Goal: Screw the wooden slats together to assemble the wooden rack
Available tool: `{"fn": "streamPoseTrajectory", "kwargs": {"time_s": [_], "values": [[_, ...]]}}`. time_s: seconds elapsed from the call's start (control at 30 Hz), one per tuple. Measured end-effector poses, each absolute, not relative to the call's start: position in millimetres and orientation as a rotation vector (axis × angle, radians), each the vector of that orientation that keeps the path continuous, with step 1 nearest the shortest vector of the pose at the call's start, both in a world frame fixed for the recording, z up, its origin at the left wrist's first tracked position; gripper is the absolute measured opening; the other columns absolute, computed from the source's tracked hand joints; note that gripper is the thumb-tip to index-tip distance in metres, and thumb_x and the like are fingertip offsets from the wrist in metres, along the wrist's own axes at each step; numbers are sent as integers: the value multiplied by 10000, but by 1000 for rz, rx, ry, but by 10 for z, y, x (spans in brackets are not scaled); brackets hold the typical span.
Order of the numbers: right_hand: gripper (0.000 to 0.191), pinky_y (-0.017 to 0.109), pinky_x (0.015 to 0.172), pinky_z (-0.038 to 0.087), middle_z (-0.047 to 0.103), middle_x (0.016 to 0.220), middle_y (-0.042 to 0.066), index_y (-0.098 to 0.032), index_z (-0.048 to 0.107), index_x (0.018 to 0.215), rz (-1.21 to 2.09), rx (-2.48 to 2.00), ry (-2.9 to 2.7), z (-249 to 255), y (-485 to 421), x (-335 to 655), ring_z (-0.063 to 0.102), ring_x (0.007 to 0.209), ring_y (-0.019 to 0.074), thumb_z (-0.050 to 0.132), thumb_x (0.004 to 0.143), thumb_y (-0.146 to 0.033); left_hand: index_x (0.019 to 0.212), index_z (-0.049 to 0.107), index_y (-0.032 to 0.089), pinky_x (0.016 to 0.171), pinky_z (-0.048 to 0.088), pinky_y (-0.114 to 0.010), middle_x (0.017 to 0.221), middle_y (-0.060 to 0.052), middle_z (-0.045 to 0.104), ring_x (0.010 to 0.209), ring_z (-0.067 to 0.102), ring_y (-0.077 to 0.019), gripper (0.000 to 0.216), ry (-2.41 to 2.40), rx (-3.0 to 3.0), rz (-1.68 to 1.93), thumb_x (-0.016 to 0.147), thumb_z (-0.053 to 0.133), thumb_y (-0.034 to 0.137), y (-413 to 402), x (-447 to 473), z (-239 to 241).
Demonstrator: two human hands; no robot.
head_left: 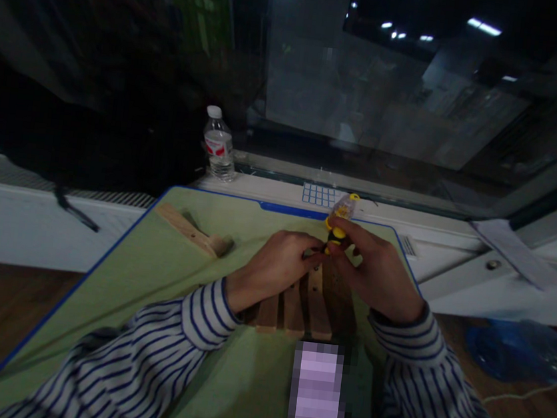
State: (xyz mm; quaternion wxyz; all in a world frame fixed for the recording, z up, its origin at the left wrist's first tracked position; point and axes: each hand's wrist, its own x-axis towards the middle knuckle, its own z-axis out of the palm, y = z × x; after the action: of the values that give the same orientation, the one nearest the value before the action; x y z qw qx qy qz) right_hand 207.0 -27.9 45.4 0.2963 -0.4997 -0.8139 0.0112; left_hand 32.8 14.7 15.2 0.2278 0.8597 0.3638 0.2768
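1. Head view, the only one, read as a clock face: two bare hands, in striped sleeves, meet over one pale green table (141,267) with a blue edge.
2. Right hand (385,268), between 3 and 4 o'clock: thumb and fingers pinch one yellow-and-black tool (336,236), which lies toward 4 o'clock, close to the centre.
3. Left hand (277,266), at 6 o'clock near the centre: its fingertips are drawn together at the tool's lower end; I cannot tell what they grip.
4. Three wooden slats (294,315) show side by side between 5 and 6 o'clock, their far ends partly hidden by the hands.
5. One separate wooden piece (188,229) lies on the table between 8 and 9 o'clock.
6. One clear object with yellow parts (345,206) is just beyond the tool; whether they join is unclear.
7. One white-capped bottle (218,152) stands on the sill at 10 o'clock; one blue-grid sheet (318,194) sits between 2 and 3.
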Motion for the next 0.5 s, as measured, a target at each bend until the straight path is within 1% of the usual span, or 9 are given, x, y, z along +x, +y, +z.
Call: {"fn": "streamPoseTrajectory", "kwargs": {"time_s": [0.1, 0.2, 0.27, 0.4, 0.5], "values": [[361, 325, 719, 537, 697, 1061, 97, -152, 541, 1236, 39, -1320, -2162, 449, -277, 2067, 667, 840, 187, 493, 894, -256, 896, 718, 176, 662, 440, -253, 893, -45, 741, 769, 675, -170, 173, 990, 2373, 762, 886, 559, 244, 149, 326, 161], [347, 325, 734, 540, 697, 1061, 104, -138, 560, 1214, 44, -1321, -2149, 441, -268, 2070, 670, 840, 187, 504, 897, -267, 893, 717, 172, 635, 431, -258, 859, -44, 738, 736, 670, -170, 180, 1011, 2393, 753, 885, 558, 256, 151, 327, 172], [344, 331, 751, 541, 699, 1053, 100, -140, 562, 1209, 45, -1322, -2145, 437, -263, 2076, 671, 835, 186, 509, 898, -277, 908, 716, 169, 632, 431, -262, 859, -46, 737, 733, 669, -172, 179, 1021, 2399, 747, 882, 563, 260, 151, 328, 176], [345, 336, 763, 539, 695, 1048, 90, -150, 557, 1211, 36, -1329, -2149, 431, -254, 2089, 670, 830, 182, 520, 900, -295, 929, 715, 170, 676, 447, -274, 893, -50, 738, 770, 674, -177, 178, 1019, 2389, 749, 881, 569, 259, 151, 328, 168], [337, 322, 738, 537, 696, 1033, 80, -162, 557, 1204, 19, -1326, -2154, 429, -249, 2095, 666, 818, 176, 528, 901, -307, 949, 716, 181, 689, 446, -274, 909, -46, 739, 779, 676, -175, 182, 1011, 2382, 762, 887, 563, 257, 152, 326, 149]]}}
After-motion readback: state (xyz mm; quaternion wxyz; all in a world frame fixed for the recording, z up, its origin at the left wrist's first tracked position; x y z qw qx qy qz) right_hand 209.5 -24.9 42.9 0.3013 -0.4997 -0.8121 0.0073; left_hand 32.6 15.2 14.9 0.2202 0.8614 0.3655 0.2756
